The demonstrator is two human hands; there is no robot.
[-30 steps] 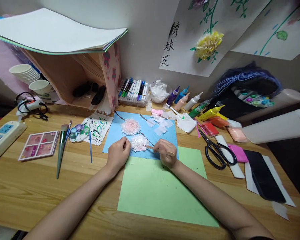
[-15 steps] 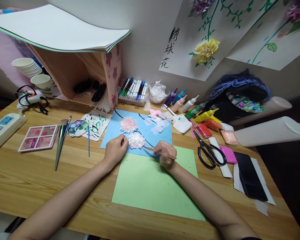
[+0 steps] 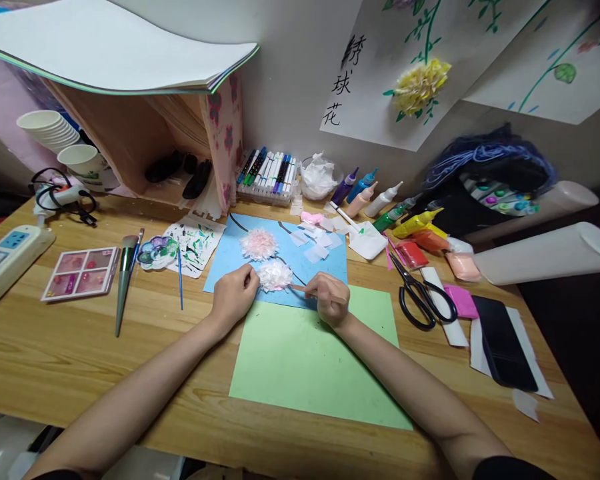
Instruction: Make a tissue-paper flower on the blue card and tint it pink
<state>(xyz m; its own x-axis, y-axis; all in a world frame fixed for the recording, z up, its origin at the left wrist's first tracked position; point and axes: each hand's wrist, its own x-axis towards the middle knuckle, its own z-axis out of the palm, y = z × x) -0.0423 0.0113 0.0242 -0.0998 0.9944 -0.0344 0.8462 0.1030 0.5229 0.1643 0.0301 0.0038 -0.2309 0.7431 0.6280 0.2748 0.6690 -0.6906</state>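
Observation:
My right hand (image 3: 329, 300) is closed around a thin brown wooden stick (image 3: 299, 288), whose tip points left to the lower edge of a fluffy white paper flower (image 3: 275, 275). The flower has a little pink at its base. At its left edge is my left hand (image 3: 235, 292), with fingers curled and pressed together; what they pinch, if anything, is hidden. A pale pink paper flower (image 3: 259, 244) sits just above, on the same blue sheet (image 3: 220, 263). Dark branch lines run over that sheet. Small white tissue squares (image 3: 317, 253) lie on its upper right.
A green sheet (image 3: 315, 367) lies in front. To the right are black scissors (image 3: 417, 297) and a phone (image 3: 505, 343). Paint bottles (image 3: 383, 199) and a marker box (image 3: 267, 175) line the wall. On the left are a makeup brush (image 3: 124, 280) and a palette (image 3: 80, 273).
The view has shifted slightly. My right hand's fingers have turned a little around the stick, whose tip stays by the white flower. My left hand keeps its place.

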